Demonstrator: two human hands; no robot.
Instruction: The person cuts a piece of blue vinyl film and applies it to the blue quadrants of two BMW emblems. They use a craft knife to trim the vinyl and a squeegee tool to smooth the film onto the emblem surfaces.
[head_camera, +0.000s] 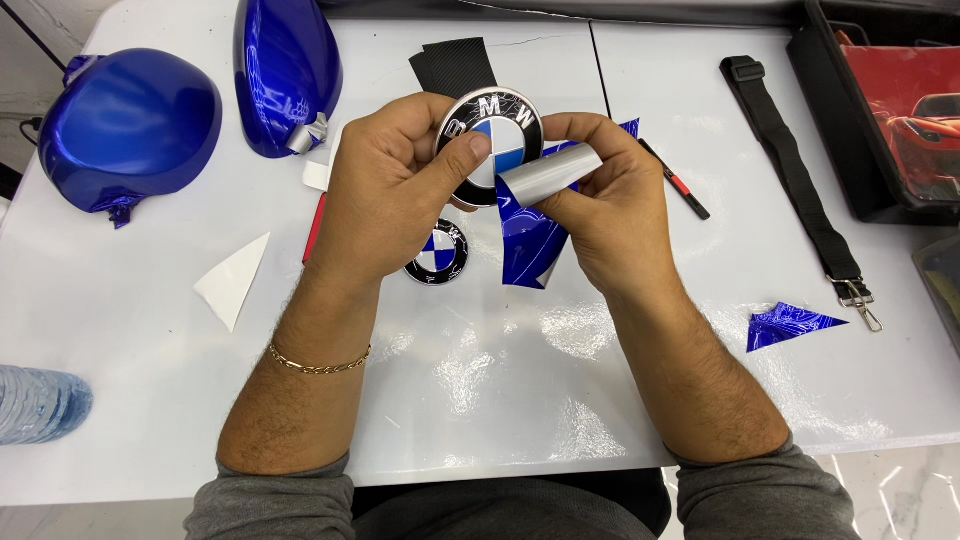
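Closest to the camera, 2 bare forearms reach over the white table (500, 400). Left hand (385, 195) is wrapped around a round car badge (488, 135), thumb pressed on its face, held up just above the tabletop. Right hand (600, 200) pinches a curled piece of blue vinyl film (530, 235) with a silver backing, touching the badge's edge. Under them sits a smaller 2nd badge (437, 255). Further back, 2 glossy blue mirror covers (285, 70).

Both hands raised together, forearms converging.
Left hand (385, 195) thumb presses forward; right hand (600, 205) fingers pinch in a closed grip.
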